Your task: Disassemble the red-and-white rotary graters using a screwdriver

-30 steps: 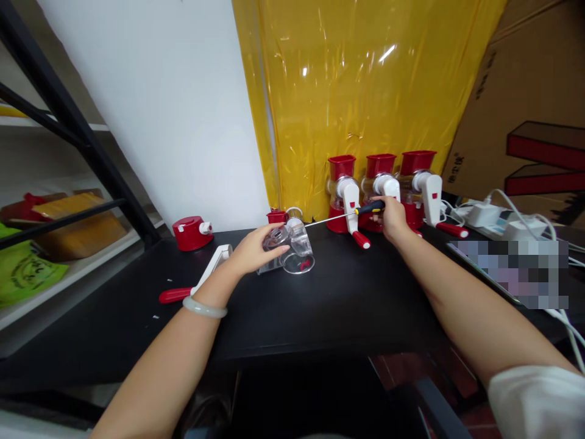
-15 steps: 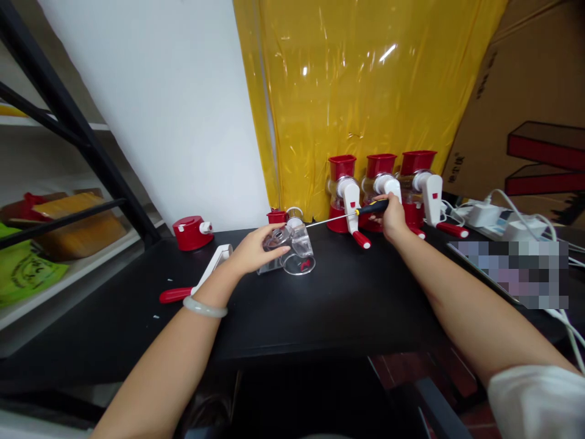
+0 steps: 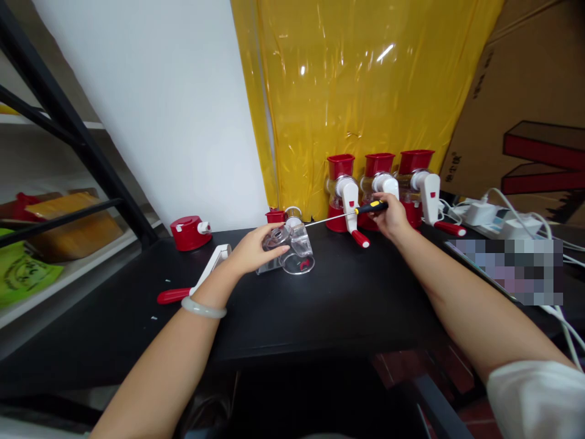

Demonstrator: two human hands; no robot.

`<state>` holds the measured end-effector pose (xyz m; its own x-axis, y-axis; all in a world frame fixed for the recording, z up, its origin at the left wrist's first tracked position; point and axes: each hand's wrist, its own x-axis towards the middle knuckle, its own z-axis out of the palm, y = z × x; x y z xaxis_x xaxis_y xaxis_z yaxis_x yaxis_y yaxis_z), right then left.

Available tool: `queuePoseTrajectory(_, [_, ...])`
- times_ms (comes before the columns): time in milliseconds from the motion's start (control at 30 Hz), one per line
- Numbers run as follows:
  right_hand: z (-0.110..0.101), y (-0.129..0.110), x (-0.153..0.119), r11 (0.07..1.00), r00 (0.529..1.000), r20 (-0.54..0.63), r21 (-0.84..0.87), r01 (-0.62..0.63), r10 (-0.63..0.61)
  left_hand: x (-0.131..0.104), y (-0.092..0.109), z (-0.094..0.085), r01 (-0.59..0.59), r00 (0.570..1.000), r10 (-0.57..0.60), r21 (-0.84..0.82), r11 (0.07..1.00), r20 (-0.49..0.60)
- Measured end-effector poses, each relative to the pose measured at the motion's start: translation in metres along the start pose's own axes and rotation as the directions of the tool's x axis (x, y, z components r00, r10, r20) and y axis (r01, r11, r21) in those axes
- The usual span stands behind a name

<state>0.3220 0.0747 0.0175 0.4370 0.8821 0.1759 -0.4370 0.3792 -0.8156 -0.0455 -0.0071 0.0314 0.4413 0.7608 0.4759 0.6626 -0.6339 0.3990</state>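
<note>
My left hand (image 3: 258, 249) is closed around a clear plastic grater body (image 3: 300, 241) that lies on its side on the black table. In my right hand (image 3: 391, 217) is a screwdriver (image 3: 371, 207) with a black and yellow handle. Its long metal shaft points left, and the tip reaches the upper edge of the clear body; whether it sits in a screw I cannot tell. Left of my left hand lies a white crank handle (image 3: 208, 271) with a red grip. Beyond it stands a red base (image 3: 191, 233) with a white knob.
Three assembled red and white rotary graters (image 3: 349, 198) stand at the back right. A red hopper (image 3: 275, 216) and a metal-rimmed drum (image 3: 293, 213) sit behind the clear body. White chargers (image 3: 482, 213), cables and a blurred flat device (image 3: 507, 268) are at the right. A black-framed shelf (image 3: 82, 140) borders the left.
My right fingers have shifted on the screwdriver handle, showing more of its yellow part. My left hand and the clear body stay in place; the view has shifted slightly.
</note>
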Motion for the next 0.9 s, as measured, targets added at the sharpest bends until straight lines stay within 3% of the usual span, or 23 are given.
queuePoseTrajectory(200, [-0.003,-0.004,-0.004,0.998,0.998,0.059,0.05,-0.04,0.037,0.0,0.0,0.0,0.017,1.0,-0.017,0.018,1.0,0.001])
queuePoseTrajectory(333, [-0.004,0.001,0.001,0.995,1.0,0.022,-0.103,-0.008,0.01,0.0,0.001,-0.001,0.015,1.0,-0.015,0.005,1.0,-0.003])
queuePoseTrajectory(500, [-0.008,0.009,0.009,0.942,0.993,0.041,-0.312,0.121,-0.114,0.0,0.001,-0.001,0.03,1.0,-0.03,-0.009,0.999,0.0])
queuePoseTrajectory(767, [-0.002,-0.001,-0.001,0.999,0.997,0.078,0.043,-0.019,0.015,0.0,0.0,0.0,0.027,1.0,-0.027,-0.01,1.0,-0.004])
queuePoseTrajectory(900, [-0.004,-0.001,-0.002,1.0,0.994,0.108,0.017,-0.004,0.002,0.0,-0.001,0.0,0.014,1.0,-0.014,-0.025,1.0,-0.001])
